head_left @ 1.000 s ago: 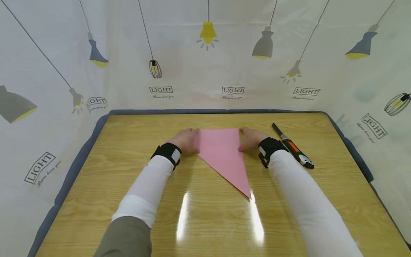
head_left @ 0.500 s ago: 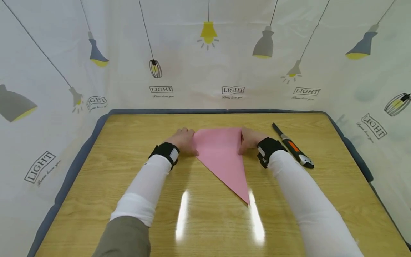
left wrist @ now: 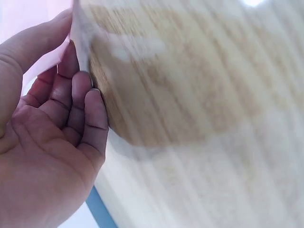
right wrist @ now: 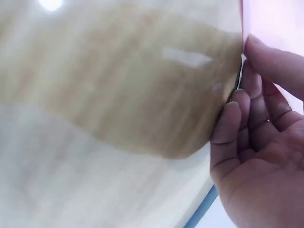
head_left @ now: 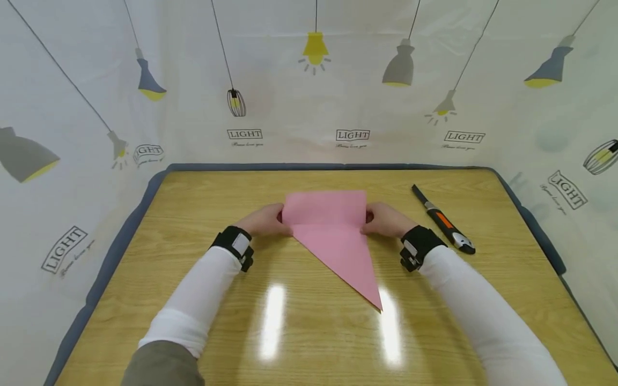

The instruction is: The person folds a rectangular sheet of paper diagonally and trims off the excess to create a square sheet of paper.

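A folded sheet of pink paper [head_left: 333,230] lies at the middle of the table. It has a broad band along its far side, a crease across it and a point toward me at the lower right. My left hand [head_left: 267,220] pinches its left edge, thumb on top and the other fingers curled beneath, as the left wrist view shows on the paper [left wrist: 45,12]. At the opposite edge, my right hand [head_left: 383,219] holds the paper the same way. In the right wrist view, the thumb presses the pink edge [right wrist: 273,21] above the curled fingers.
A tool with a dark blade and a black, orange and grey handle [head_left: 444,221] lies right of the right hand. The wooden table [head_left: 217,332] has a blue-grey padded edge [head_left: 260,166]. A white lamp-printed curtain [head_left: 289,118] stands behind and at both sides.
Both hands have moved apart and a little toward me along the paper's edges. The paper's far part is wider now, a crease shows across it, and its point is slightly nearer me.
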`<state>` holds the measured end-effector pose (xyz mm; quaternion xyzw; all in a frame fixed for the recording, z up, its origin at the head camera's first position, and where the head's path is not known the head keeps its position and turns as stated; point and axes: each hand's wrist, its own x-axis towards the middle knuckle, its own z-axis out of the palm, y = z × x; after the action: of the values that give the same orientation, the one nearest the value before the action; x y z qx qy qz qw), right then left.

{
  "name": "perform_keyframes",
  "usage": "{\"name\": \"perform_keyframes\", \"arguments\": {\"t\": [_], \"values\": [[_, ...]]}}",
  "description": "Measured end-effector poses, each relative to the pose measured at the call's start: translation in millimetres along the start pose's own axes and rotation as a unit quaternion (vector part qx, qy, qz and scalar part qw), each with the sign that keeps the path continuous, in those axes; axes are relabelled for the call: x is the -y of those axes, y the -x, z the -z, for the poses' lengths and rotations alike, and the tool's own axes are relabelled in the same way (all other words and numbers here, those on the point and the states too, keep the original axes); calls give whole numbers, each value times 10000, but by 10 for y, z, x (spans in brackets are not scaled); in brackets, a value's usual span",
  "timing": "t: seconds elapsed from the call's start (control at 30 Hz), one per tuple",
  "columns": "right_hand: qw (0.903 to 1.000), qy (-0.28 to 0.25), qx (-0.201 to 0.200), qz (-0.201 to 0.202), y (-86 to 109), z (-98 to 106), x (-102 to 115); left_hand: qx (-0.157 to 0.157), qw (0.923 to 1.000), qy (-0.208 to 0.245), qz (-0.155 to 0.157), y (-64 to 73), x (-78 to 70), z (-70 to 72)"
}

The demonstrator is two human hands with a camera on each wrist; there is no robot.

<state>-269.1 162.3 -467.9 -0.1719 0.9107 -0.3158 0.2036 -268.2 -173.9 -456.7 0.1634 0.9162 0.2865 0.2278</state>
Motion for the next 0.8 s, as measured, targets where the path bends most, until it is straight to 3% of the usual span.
{"name": "perform_keyframes", "arguments": {"t": [0.07, 0.2, 0.27, 0.4, 0.47, 0.6, 0.8], "values": [[9996, -257, -74, 96, 40, -7, -9, -36, 9996, 290, -32, 34, 23, 12], [9892, -1453, -160, 67, 189, 33, 35, -136, 9927, 1166, -283, 138, -14, 48], [9779, -2065, -294, 147, 279, 77, 83, -224, 9790, 1961, -514, 214, -77, 71], [9583, -2734, -685, 472, 443, 181, 187, -524, 9403, 3217, -976, 397, -246, 137], [9542, -2787, -936, 549, 495, 234, 236, -785, 9310, 3371, -1159, 485, -339, 187], [9533, -2657, -1334, 535, 535, 339, 318, -1122, 9252, 3339, -1409, 586, -495, 281], [9507, -2676, -1470, 543, 455, 486, 384, -1347, 9188, 3429, -1415, 558, -597, 373]]}}
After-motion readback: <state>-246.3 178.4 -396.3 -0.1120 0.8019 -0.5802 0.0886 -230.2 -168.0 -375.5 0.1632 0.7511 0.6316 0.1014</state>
